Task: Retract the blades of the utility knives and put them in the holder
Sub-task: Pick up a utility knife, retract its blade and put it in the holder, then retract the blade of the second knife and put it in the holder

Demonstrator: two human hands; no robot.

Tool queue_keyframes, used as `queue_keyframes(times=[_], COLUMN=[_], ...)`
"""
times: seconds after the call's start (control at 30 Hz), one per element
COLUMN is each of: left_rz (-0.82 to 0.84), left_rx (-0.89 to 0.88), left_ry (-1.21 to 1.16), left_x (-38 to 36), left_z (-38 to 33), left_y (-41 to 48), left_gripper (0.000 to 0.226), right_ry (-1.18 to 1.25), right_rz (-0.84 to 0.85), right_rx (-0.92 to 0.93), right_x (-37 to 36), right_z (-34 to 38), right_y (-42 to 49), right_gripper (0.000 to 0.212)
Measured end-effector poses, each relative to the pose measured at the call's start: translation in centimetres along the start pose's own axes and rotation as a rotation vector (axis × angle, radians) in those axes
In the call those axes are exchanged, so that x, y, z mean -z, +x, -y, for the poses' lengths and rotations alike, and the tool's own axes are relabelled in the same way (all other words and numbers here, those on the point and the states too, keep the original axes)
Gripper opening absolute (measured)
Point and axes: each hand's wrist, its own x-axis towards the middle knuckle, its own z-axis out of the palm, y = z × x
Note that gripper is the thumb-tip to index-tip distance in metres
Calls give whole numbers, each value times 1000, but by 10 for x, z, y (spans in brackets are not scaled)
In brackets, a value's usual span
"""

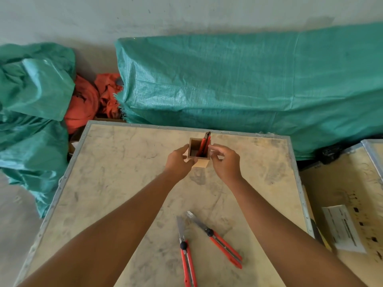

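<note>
Both hands, left [179, 162] gripping, right [224, 161] loosely pinching, are bracketing holder [198, 153] at 12 o'clock, one knife [204, 145] inside; two knives [187, 250] at 6 o'clock lying blades-out — light, stiff, sharp, so grab red handles.

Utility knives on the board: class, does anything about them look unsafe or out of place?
Yes. Two knives lying near the person, the left knife and the right knife, have long bare blades extended. The knife in the wooden holder stands leaning; its blade state cannot be told.
</note>
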Motion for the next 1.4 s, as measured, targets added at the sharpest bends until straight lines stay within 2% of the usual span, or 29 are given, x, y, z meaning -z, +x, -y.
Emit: queue_keyframes(times=[0.37,0.53,0.73,0.93,1.07,1.23,1.4], left_rz=[-122,-157,-126,-111,-129,-168,-143], left_rx=[-13,96,256,281,228,191,175], left_ry=[-100,-153,-198,-84,-44,-60,-34], left_x=[6,-9,-51,-95,-117,-131,-130], left_z=[34,84,140,173,176,177,177], left_y=[-112,-167,-227,-268,-276,-277,-279], left_gripper=[46,41,47,63,55,34,44], right_ry=[79,17,-111,-163,-177,-167,-91], right_rz=[288,514,750,769,739,707,686], right_rx=[-59,-139,-192,-152,-121,-163,-214], right_x=[15,1,-19,-36,-44,-48,-49], right_z=[9,-7,-33,-45,-45,-45,-48], right_y=[-97,-145,-198,-227,-229,-231,-232], right_gripper=[21,17,27,36,40,27,17])
